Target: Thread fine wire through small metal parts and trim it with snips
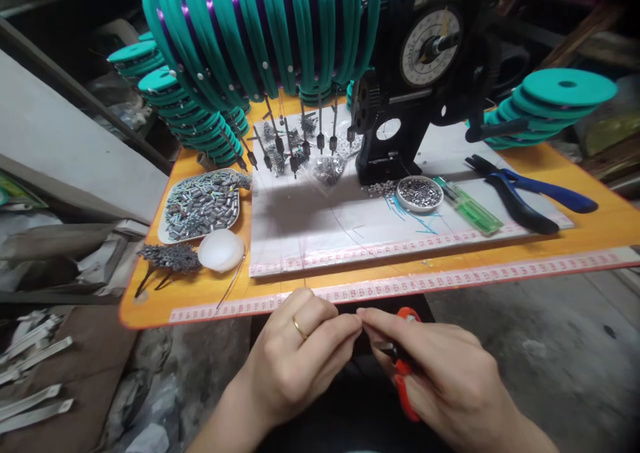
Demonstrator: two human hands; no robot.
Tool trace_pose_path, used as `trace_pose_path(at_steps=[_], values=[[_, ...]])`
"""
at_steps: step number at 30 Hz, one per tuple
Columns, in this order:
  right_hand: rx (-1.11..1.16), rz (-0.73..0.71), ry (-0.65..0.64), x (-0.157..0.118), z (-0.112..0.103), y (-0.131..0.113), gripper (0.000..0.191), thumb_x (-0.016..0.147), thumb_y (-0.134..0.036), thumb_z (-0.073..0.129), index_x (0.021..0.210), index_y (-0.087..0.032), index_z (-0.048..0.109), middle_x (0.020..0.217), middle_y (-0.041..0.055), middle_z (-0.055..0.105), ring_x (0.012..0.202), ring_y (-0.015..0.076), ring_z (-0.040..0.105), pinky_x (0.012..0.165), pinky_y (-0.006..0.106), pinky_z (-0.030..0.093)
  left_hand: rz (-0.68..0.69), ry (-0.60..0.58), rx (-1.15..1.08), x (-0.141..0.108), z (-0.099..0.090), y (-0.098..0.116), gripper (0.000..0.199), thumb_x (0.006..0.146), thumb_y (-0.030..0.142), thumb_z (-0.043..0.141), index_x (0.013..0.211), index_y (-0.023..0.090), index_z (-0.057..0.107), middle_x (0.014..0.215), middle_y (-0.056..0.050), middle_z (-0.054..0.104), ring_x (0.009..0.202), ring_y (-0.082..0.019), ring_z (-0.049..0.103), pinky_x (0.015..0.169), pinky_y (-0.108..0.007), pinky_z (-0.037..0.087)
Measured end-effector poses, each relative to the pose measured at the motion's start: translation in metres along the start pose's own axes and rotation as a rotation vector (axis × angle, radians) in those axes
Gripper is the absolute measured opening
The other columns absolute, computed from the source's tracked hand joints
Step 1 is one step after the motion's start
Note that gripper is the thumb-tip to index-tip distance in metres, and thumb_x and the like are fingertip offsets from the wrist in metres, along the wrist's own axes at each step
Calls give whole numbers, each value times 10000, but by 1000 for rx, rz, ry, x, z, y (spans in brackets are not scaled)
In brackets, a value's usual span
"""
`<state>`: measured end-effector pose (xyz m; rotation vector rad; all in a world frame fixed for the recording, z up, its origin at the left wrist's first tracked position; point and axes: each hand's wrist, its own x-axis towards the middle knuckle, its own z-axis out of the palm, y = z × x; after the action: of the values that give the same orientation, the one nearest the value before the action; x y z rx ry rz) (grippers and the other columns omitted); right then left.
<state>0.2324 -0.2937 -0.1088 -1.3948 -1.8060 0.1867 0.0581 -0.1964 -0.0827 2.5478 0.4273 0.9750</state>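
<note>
I am curling the left hand (300, 350) inward, its fingers (333, 340) closed in a pinch, a ring (300, 326) showing on one. Their tips are meeting, or almost meeting, the fingertips of the right hand (445, 360); whether anything thin is sitting between them, I cannot tell. With the right hand I am also grasping a red-handled tool (406, 396): its handles are lying within the hand, and its metal end is showing just below the fingertips, pointing toward the left hand. Both forearms are coming in from the lower corners and converging, backs of the hands facing up, and I am holding them at the near edge of the bench (145, 312).
</note>
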Motion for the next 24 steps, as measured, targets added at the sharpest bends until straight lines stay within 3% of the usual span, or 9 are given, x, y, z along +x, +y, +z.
trace_pose_path(at_steps=[4, 10, 18, 24], values=[[-35, 3, 30, 5, 0, 3, 405, 836, -17, 472, 1210, -153, 548, 778, 1, 722, 610, 110, 686, 600, 203, 542, -38, -22, 51, 8, 2, -5, 49, 875, 90, 596, 881, 130, 624, 718, -55, 639, 647, -159, 545, 572, -289, 475], [-93, 152, 24, -2, -4, 9, 360, 865, -53, 553, 1197, -191, 584, 820, -2, 745, 571, 100, 685, 653, 185, 564, -209, -31, 176, 17, 14, -9, 98, 871, 90, 573, 801, 146, 611, 685, -21, 586, 635, -148, 553, 581, -271, 455], [-61, 155, -11, -20, -1, 12, 445, 858, -39, 526, 1277, -185, 560, 881, 14, 765, 527, 99, 672, 682, 202, 589, -335, -110, 97, 23, 12, -2, 93, 888, 91, 566, 857, 129, 644, 771, -53, 626, 710, -180, 582, 620, -305, 473], [-76, 120, -14, -16, 0, 10, 533, 860, -23, 476, 1368, -183, 499, 919, 18, 764, 574, 105, 688, 660, 209, 590, -340, -126, 53, 21, 12, -4, 107, 918, 108, 548, 906, 134, 651, 802, -58, 633, 741, -188, 577, 639, -326, 477]])
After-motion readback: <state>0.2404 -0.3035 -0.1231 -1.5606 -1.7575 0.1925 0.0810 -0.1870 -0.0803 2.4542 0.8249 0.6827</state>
